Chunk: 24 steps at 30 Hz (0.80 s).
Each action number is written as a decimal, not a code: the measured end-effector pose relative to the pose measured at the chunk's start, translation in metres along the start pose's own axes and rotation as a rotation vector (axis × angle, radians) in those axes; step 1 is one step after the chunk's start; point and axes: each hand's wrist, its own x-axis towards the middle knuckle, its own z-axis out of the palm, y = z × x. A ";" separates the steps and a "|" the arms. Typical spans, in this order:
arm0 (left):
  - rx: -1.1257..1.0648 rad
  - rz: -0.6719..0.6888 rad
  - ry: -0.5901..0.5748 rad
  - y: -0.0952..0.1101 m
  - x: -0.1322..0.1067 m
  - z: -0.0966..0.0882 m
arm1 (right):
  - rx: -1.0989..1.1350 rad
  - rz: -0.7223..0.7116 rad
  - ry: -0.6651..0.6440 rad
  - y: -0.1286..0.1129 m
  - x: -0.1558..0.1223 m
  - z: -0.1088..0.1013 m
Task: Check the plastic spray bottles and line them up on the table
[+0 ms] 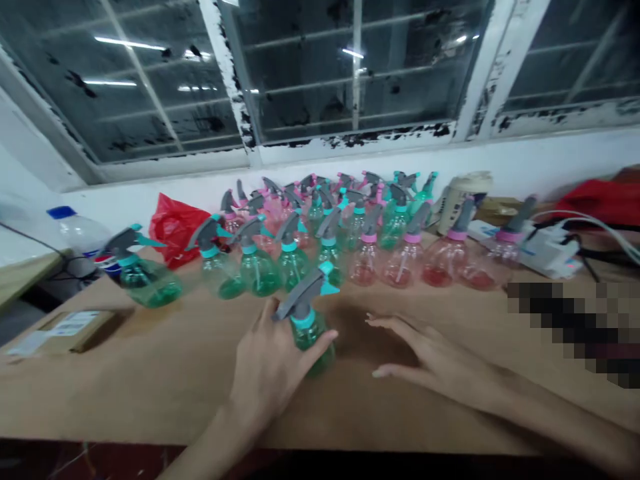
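My left hand [273, 363] is wrapped round a green spray bottle [316, 333] with a grey and turquoise trigger head, upright over the front middle of the table. To its right, my right hand [425, 347] hovers with thumb and fingers apart, holding nothing. Behind them stands a row of spray bottles: several green ones, such as the bottle [261, 270] left of centre, and several pink ones, such as the bottle [399, 267] on the right. One more green spray bottle [150, 283] stands apart at the far left.
The brown table [165, 380] holds more spray bottles crowded near the wall. At left are a small cardboard box [95, 330], a red plastic bag [175, 230] and a clear bottle with a blue cap [75, 230]. A white power strip [553, 253] with cables lies at right.
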 end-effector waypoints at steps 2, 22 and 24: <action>0.097 0.109 0.007 0.032 0.010 0.010 | 0.011 0.006 0.032 0.006 -0.004 -0.005; -0.523 0.241 -0.260 0.075 0.052 0.039 | 0.324 -0.098 0.167 0.040 0.011 -0.010; -0.728 0.174 -0.320 0.074 0.059 0.037 | 0.332 -0.098 0.157 0.041 0.013 -0.010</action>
